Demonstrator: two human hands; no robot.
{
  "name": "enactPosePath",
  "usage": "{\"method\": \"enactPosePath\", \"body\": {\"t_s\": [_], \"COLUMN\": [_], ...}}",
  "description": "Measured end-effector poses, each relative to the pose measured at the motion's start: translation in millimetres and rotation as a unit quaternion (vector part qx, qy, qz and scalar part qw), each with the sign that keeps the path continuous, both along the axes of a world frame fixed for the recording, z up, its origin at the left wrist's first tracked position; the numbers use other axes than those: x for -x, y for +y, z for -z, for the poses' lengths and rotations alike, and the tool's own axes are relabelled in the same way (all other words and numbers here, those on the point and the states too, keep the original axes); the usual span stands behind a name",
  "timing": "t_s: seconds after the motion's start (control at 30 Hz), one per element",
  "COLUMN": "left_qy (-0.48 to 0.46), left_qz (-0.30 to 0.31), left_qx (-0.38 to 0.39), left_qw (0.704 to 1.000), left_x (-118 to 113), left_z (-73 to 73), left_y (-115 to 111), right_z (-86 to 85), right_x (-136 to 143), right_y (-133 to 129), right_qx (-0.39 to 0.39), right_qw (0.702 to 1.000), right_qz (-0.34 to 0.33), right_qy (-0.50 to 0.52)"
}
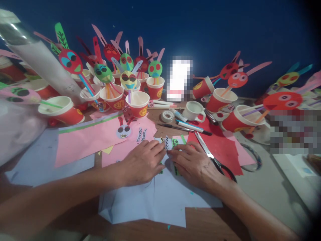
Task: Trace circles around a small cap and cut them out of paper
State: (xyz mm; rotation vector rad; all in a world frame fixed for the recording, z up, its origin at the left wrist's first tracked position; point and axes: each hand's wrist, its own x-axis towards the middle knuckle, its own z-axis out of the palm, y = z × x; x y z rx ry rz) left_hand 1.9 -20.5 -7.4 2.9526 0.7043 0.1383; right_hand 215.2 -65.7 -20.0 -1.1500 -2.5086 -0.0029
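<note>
My left hand (145, 160) and my right hand (193, 164) meet over a large sheet of pale blue paper (140, 204). Between their fingertips stands a narrow blue paper strip (167, 142) with a dark leaf pattern, pinched near its lower part. Green patterned strips (176, 143) lie under and beside my right fingers. Some of the fingertips are hidden behind the hands. To the left lie a round pale paper face (123, 131) with red ears and two leaf-patterned strips (141, 135) on pink paper. Black-handled scissors (213, 157) rest against my right hand's outer side.
Red paper cups (137, 108) with paper faces on sticks line the back. Near the middle are a white mug (194, 112), a tape roll (167, 116) and pens (193, 126). Red paper (223, 147) lies at right, pink paper (82, 144) at left. A phone-like bright screen (179, 78) stands behind.
</note>
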Motion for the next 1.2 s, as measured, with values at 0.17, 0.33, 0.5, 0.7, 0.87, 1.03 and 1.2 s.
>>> {"method": "enactPosePath", "body": {"t_s": [0.17, 0.33, 0.5, 0.7, 0.87, 1.03, 1.2], "left_qy": [0.000, -0.007, -0.011, 0.008, 0.017, 0.017, 0.021], "left_qz": [-0.005, -0.011, -0.011, -0.005, 0.005, 0.010, 0.013], "left_qx": [0.008, 0.015, 0.024, 0.023, 0.007, 0.000, 0.002], "left_qw": [1.000, 1.000, 1.000, 1.000, 1.000, 1.000, 1.000], "left_x": [-0.5, -0.4, -0.6, -0.4, 0.0, 0.0, -0.3], "left_z": [-1.3, -2.0, -2.1, -2.7, -2.9, -2.7, -2.9], "left_y": [-0.3, -0.6, -1.3, -0.4, 0.8, 0.4, 1.5], "right_z": [0.3, 0.4, 1.6, 0.3, -0.2, 0.7, 1.4], "right_x": [-0.5, 0.5, 0.3, 0.2, 0.0, -0.3, -0.6], "right_y": [0.6, 0.0, -0.5, -0.2, 0.0, 0.6, 0.9], "right_qx": [0.000, -0.001, 0.001, -0.003, 0.002, 0.008, 0.009], "right_qw": [1.000, 1.000, 1.000, 1.000, 1.000, 1.000, 0.999], "right_qz": [-0.002, 0.003, -0.002, -0.001, -0.005, -0.005, -0.004], "right_qy": [-0.001, 0.001, 0.004, 0.014, 0.015, 0.021, 0.033]}}
